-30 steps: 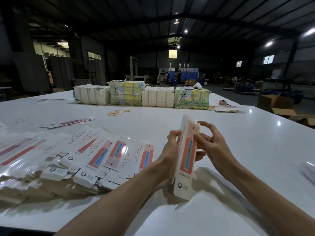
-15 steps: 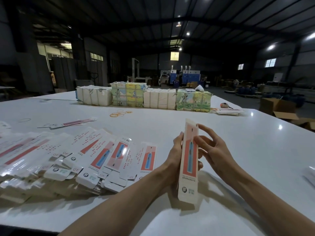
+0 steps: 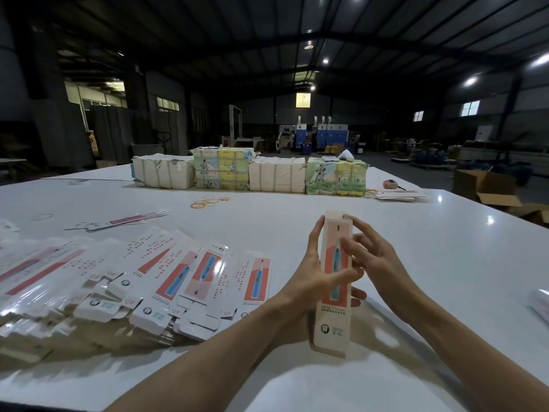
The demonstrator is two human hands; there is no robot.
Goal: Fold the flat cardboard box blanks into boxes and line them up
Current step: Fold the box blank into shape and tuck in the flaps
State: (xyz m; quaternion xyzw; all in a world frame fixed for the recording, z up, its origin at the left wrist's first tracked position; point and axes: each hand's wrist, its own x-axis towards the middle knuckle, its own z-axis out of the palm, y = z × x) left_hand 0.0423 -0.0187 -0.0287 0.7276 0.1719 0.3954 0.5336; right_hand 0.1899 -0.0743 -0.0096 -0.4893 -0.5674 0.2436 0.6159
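A long narrow box blank [image 3: 334, 310], white with a pink panel and a blue toothbrush picture, stands upright just above the white table [image 3: 445, 263]. My left hand [image 3: 315, 275] grips it from the left, thumb across the front. My right hand [image 3: 371, 257] is at its right side, fingers spread and touching the upper front. A fanned spread of flat blanks [image 3: 166, 278] of the same print lies on the table to the left.
Four wrapped bundles [image 3: 249, 173] stand in a row at the table's far side. Loose rubber bands [image 3: 209, 201] lie in front of them. A few flat blanks [image 3: 124, 221] lie at mid left, more [image 3: 398, 194] at far right. Open cardboard cartons [image 3: 487, 188] stand beyond the right edge.
The blank has turned from edge-on and slanted to upright with its printed front facing me. My right fingers moved from its top edge onto its front.
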